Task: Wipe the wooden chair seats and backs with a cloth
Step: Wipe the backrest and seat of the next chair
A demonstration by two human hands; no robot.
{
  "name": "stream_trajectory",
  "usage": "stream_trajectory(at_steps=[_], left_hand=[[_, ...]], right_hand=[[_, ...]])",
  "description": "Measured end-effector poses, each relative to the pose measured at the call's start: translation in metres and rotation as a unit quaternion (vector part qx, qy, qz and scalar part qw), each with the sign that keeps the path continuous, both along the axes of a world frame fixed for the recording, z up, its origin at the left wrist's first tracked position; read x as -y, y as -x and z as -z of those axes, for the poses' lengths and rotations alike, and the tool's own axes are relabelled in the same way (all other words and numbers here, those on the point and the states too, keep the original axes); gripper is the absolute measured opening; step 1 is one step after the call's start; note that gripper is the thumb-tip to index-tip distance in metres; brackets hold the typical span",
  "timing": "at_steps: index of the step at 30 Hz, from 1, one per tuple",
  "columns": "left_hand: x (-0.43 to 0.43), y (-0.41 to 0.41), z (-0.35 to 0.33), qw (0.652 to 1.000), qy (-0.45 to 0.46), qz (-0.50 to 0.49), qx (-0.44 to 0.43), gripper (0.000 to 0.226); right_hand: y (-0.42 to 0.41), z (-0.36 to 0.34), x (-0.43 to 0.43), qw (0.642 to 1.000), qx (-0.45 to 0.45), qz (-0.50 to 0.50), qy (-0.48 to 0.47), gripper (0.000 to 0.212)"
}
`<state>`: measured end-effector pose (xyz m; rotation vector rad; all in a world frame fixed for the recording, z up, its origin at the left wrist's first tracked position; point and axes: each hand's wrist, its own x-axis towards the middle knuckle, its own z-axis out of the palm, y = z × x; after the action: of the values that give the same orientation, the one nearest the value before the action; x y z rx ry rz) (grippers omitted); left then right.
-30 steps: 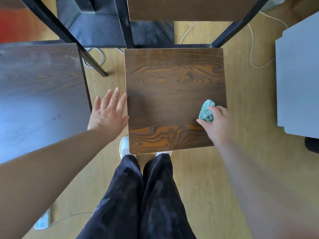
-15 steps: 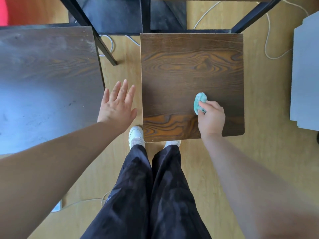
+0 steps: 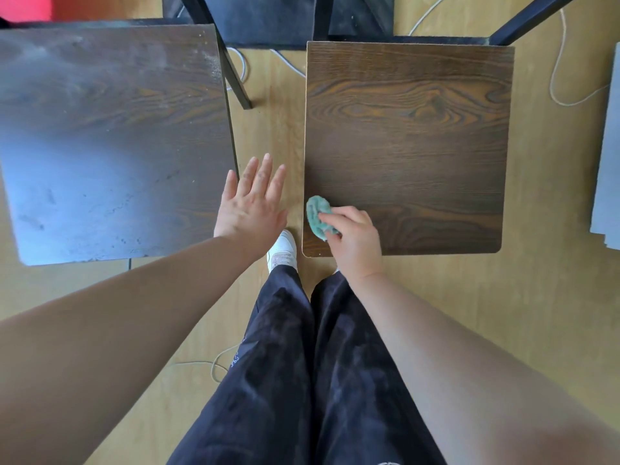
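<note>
A dark wood-grain chair seat (image 3: 409,129) stands in front of me, right of centre. My right hand (image 3: 355,239) grips a small crumpled green cloth (image 3: 317,216) and holds it against the seat's near left corner. A second wooden chair seat (image 3: 110,135), dusty and scuffed, stands to the left. My left hand (image 3: 251,203) hovers with straight spread fingers over the floor gap between the two seats, holding nothing. The chair backs lie out of view.
Black metal chair legs (image 3: 235,68) rise at the top. White cables (image 3: 560,62) lie on the yellow wooden floor. A grey panel (image 3: 609,156) stands at the right edge. My dark trousers and white shoe (image 3: 281,250) are below the seats.
My right hand has slid the cloth leftward across the near part of the seat, from its right edge to its left corner. My left hand stays open between the seats.
</note>
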<state>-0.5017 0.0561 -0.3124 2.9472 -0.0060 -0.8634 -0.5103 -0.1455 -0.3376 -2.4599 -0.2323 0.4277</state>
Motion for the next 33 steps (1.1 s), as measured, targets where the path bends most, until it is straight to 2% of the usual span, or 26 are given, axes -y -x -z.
stream_trajectory(at_steps=[5,8,11,14,17,26,30,33], left_hand=[[0.011,0.001,0.005,1.000,0.006,0.017,0.001,0.070],[0.020,0.000,0.009,1.000,0.009,0.027,0.010,0.070],[0.026,0.000,0.011,0.999,0.007,0.046,0.015,0.070],[0.026,0.003,0.012,0.998,0.004,0.061,0.011,0.070],[0.023,0.005,0.013,0.998,0.003,0.064,0.008,0.071],[0.008,0.018,0.011,0.999,0.000,0.030,-0.010,0.071],[-0.002,0.020,0.009,1.000,-0.009,0.015,-0.005,0.071],[-0.008,0.018,0.010,1.000,-0.017,-0.005,0.000,0.072]], right_hand=[[-0.019,-0.018,0.072,0.995,0.052,0.057,0.057,0.031],[-0.033,-0.016,0.132,0.983,0.054,0.117,0.129,0.032],[-0.036,-0.008,0.177,0.972,0.037,0.162,0.163,0.034],[-0.029,-0.005,0.183,0.966,-0.013,0.186,0.180,0.036],[-0.019,-0.004,0.168,0.965,-0.019,0.198,0.173,0.036],[0.034,-0.001,0.077,0.987,-0.041,0.117,0.105,0.043],[0.051,0.004,0.015,0.999,-0.005,-0.006,0.050,0.042],[0.053,0.003,-0.023,0.996,-0.022,-0.074,0.041,0.037]])
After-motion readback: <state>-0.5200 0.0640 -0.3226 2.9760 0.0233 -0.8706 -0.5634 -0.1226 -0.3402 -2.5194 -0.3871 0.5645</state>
